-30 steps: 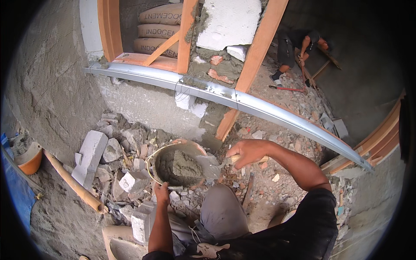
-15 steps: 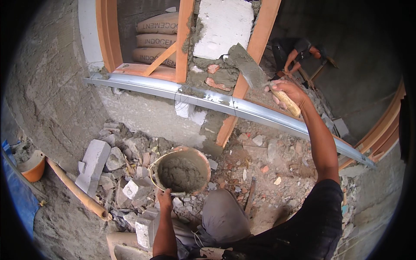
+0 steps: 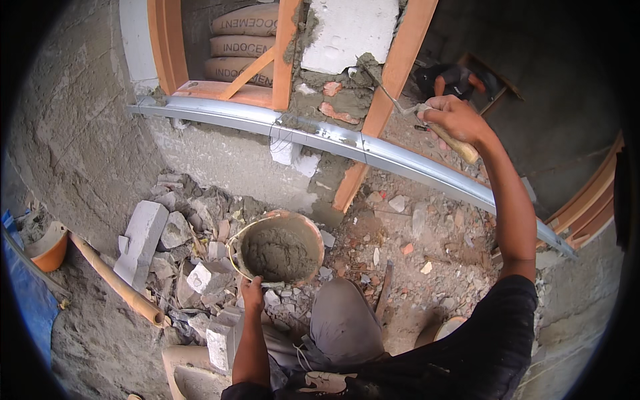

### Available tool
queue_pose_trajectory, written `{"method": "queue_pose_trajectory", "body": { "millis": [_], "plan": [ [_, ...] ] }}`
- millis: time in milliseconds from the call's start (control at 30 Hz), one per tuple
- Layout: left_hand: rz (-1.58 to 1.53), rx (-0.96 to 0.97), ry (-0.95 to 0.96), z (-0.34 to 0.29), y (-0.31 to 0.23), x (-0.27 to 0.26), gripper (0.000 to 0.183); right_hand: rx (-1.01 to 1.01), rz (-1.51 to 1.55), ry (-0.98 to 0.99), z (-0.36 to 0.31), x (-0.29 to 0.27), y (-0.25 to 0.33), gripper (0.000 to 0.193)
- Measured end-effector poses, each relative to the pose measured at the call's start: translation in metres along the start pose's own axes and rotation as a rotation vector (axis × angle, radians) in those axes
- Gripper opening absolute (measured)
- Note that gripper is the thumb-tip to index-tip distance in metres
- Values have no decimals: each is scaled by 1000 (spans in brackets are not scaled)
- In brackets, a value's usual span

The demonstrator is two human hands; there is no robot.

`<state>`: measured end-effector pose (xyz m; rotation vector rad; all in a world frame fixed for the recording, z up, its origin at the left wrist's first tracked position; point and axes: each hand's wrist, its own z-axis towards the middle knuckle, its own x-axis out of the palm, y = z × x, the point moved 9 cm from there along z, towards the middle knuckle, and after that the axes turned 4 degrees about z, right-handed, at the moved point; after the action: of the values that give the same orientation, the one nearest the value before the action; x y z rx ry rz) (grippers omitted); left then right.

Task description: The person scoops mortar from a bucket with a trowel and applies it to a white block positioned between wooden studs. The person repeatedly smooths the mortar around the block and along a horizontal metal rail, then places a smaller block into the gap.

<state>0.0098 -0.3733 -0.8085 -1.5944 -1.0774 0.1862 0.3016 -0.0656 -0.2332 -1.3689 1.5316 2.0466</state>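
My right hand (image 3: 459, 123) is closed round the wooden handle of a trowel (image 3: 465, 151). Its blade appears nearly edge-on, the tip by wet mortar (image 3: 369, 65) between a white block (image 3: 348, 35) and a slanted wooden post (image 3: 404, 61). Whether the tip touches the mortar, I cannot tell. Lower down, my left hand (image 3: 252, 292) grips the near rim of a bucket (image 3: 320, 252), beside its wire handle. Grey mortar (image 3: 279, 256) lies inside the bucket. Below the white block, reddish brick pieces (image 3: 337, 113) are set in mortar.
A metal channel (image 3: 233, 114) crosses the wall in front of me. Stacked sacks (image 3: 243, 47) sit behind the wooden frame. Rubble (image 3: 177, 230), a bamboo pole (image 3: 120, 281) and an orange container (image 3: 52, 250) lie left. Another person (image 3: 453, 80) crouches beyond the wall at right.
My right hand has shifted slightly right and up, and the trowel blade has turned from flat-on to nearly edge-on. My left hand stays on the bucket. The other person has bent lower.
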Motion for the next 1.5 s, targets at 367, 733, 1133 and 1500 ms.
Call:
{"method": "queue_pose_trajectory", "body": {
  "millis": [367, 733, 1133, 1500],
  "plan": [
    [27, -28, 11, 0, 0, 6, 36, -306, -832, -236, -17, 15, 43, 33],
    [11, -33, 7, 2, 4, 2, 36, -204, -664, -388, -53, 21, 41, 34],
    [19, 12, -13, 0, -4, -6, 31, -308, 425, 392, -85, 97, 63, 27],
    [11, 6, -1, -5, -10, 4, 31, -113, 486, 254, -27, 130, -38, 19]
  ]
}}
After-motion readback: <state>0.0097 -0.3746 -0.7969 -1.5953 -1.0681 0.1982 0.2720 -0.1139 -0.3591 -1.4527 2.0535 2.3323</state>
